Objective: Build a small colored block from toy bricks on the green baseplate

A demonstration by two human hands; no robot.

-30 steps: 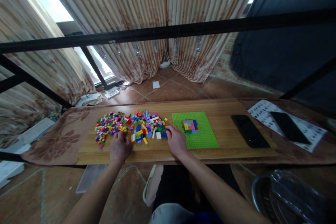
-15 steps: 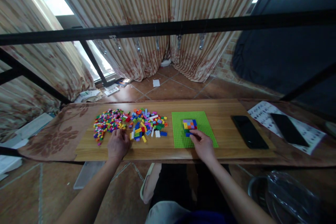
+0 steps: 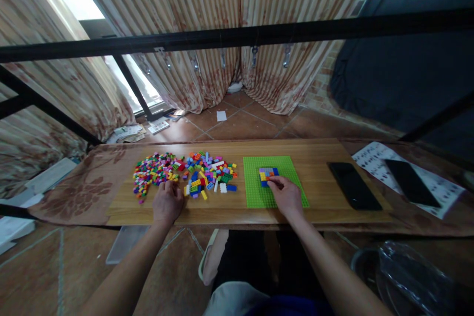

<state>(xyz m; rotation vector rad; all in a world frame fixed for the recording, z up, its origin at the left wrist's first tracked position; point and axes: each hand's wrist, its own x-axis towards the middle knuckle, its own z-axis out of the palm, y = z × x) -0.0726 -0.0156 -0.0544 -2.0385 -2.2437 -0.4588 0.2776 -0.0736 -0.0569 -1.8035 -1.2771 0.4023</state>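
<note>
On the green baseplate (image 3: pixel 255 197) stands a small block of stacked bricks (image 3: pixel 267 173) in yellow, orange, purple and blue. My right hand (image 3: pixel 287 196) is over its near right corner, thumb and fingers pinched together. At the fingertips a blue brick (image 3: pixel 263 184) lies against the block's near side, partly covered by the hand. My left hand (image 3: pixel 167 202) rests on the wooden board at the near edge of a heap of tiny coloured bricks (image 3: pixel 153 170). Its fingers are curled, and whatever they may hold is hidden. Larger loose bricks (image 3: pixel 211 173) are spread between the left hand and the baseplate.
A black phone (image 3: pixel 353 186) lies on the board (image 3: pixel 314 158) to the right. Past it, another dark phone (image 3: pixel 412 182) lies on a printed sheet (image 3: pixel 374 153). A black metal rail (image 3: pixel 237 37) crosses beyond the board, with curtains behind.
My right hand has shifted slightly away from me, bringing the blue brick up against the block's near side. My left hand stays in nearly the same place.
</note>
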